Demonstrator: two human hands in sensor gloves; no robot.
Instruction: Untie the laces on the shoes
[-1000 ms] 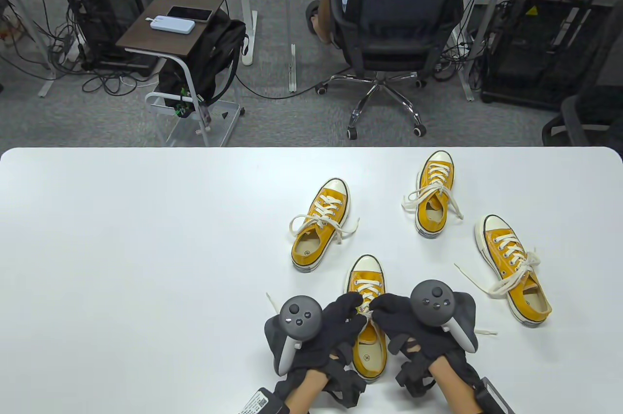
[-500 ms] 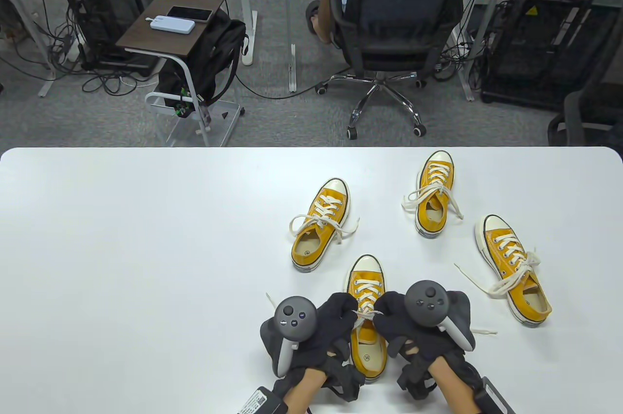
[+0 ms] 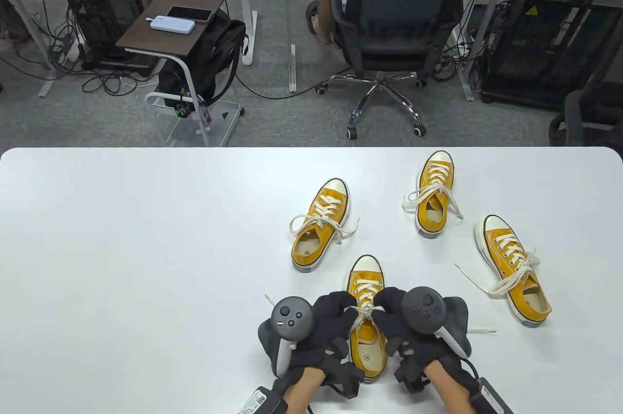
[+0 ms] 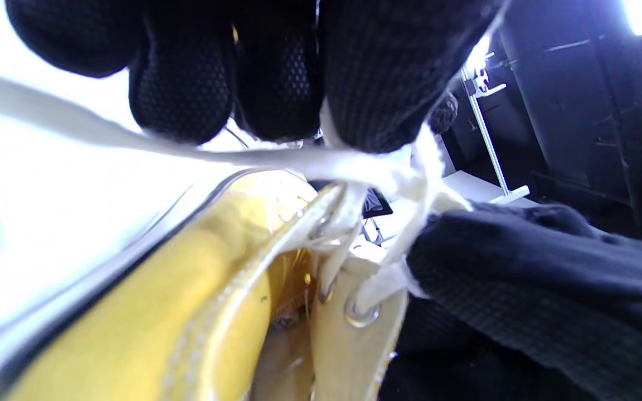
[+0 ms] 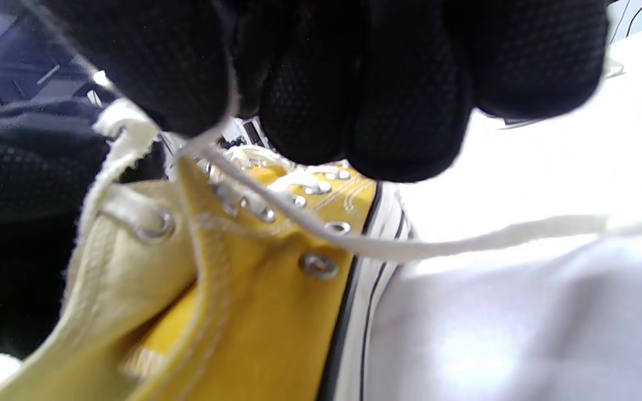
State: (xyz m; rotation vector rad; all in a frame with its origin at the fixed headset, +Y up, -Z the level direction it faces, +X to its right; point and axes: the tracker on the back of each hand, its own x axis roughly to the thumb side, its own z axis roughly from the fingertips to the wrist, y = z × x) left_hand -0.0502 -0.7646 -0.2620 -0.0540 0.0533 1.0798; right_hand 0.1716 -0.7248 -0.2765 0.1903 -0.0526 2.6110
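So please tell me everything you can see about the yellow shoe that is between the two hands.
The nearest yellow sneaker is a low-top of canvas-like cloth with a white toe cap, a white sole with a dark stripe, metal eyelets and a cream lining. It stands upright on the white table, toe pointing away from the person. Its white lace is drawn across the tongue. The left hand and the right hand each pinch the lace above the top eyelets, one on each side.

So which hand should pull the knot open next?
Probably either: the left hand and right hand both pinch the lace at the nearest shoe's knot, one on each side.
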